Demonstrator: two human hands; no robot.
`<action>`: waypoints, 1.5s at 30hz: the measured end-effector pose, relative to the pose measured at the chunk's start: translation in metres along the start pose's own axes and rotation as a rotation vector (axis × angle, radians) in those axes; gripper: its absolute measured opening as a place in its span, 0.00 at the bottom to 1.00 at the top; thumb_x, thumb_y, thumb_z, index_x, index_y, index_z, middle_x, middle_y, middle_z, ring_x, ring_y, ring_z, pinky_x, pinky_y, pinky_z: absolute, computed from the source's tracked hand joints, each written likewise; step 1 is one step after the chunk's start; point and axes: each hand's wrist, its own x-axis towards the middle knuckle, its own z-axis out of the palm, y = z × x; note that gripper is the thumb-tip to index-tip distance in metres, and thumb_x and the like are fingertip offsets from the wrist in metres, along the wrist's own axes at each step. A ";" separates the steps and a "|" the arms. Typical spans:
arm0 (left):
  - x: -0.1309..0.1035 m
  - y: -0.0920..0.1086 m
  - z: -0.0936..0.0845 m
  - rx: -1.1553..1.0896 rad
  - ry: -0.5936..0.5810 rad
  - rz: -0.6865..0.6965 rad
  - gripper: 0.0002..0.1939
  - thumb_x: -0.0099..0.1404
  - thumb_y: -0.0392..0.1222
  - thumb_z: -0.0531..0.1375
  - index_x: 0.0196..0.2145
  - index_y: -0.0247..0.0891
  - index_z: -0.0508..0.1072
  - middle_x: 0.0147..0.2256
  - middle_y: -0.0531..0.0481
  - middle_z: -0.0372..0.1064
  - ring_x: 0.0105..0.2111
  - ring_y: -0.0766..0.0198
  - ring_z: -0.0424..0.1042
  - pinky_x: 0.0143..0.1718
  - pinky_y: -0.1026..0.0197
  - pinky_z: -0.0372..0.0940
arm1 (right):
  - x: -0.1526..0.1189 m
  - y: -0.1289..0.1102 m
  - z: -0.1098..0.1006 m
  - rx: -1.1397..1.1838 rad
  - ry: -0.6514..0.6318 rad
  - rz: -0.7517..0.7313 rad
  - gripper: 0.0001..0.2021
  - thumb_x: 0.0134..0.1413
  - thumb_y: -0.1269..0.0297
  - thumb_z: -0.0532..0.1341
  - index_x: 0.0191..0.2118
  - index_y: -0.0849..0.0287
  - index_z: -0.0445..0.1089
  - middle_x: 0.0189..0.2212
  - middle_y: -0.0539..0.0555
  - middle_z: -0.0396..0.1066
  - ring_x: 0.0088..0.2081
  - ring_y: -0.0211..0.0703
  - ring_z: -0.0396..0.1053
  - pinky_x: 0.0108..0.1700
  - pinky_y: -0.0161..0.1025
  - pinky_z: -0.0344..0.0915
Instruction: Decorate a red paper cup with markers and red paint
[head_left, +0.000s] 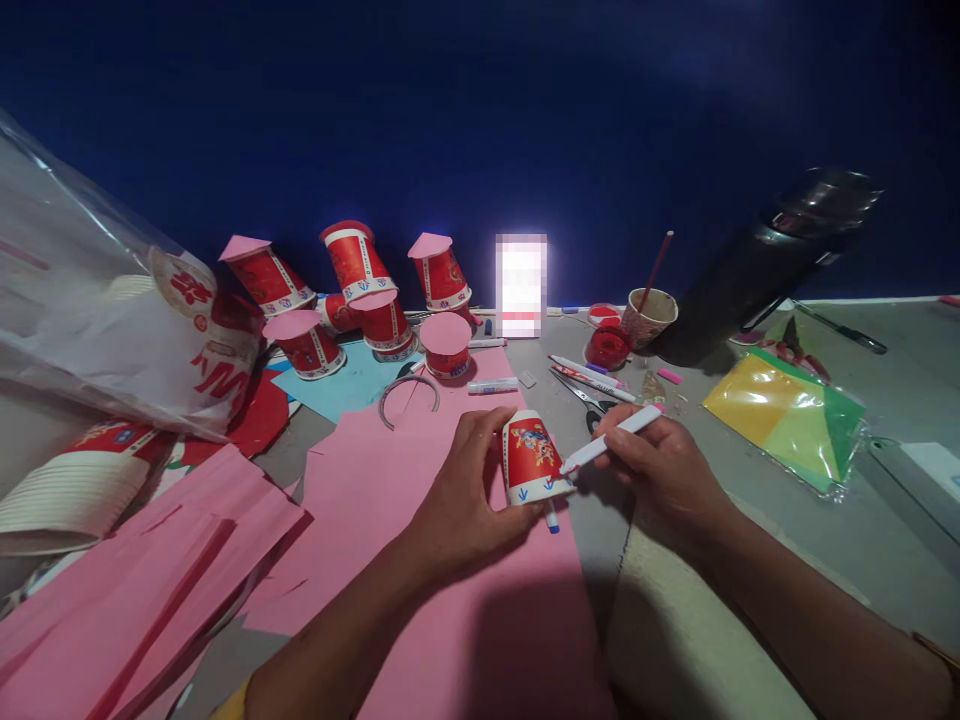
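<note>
My left hand [480, 480] is wrapped round a red paper cup [534, 448], which is held upside down and slightly tilted over pink paper [405, 540]. Blue arrow-like marks run along the cup's white rim band. Between the fingers of my right hand [660, 460] is a white marker [615, 440] with a pink end. Its tip meets the cup's lower right side, or lies very close to it. A blue-ended marker [553, 517] pokes out below the cup. Scissors [581, 396] lie just beyond my right hand, their handles partly hidden.
Several decorated red cups [446, 346] with pink paper tops stand at the back left. A plastic bag [150, 340] and stacked paper cups [82, 485] occupy the left. A black thermos [765, 270], a brush cup [649, 316] and a packet of coloured paper [784, 415] are on the right.
</note>
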 end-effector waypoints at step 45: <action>-0.001 -0.003 0.000 0.102 -0.012 0.028 0.40 0.58 0.46 0.74 0.64 0.50 0.63 0.59 0.43 0.63 0.60 0.47 0.69 0.62 0.40 0.69 | -0.010 0.003 -0.010 -0.207 -0.031 -0.175 0.13 0.56 0.52 0.75 0.35 0.57 0.78 0.23 0.48 0.68 0.25 0.38 0.60 0.27 0.36 0.55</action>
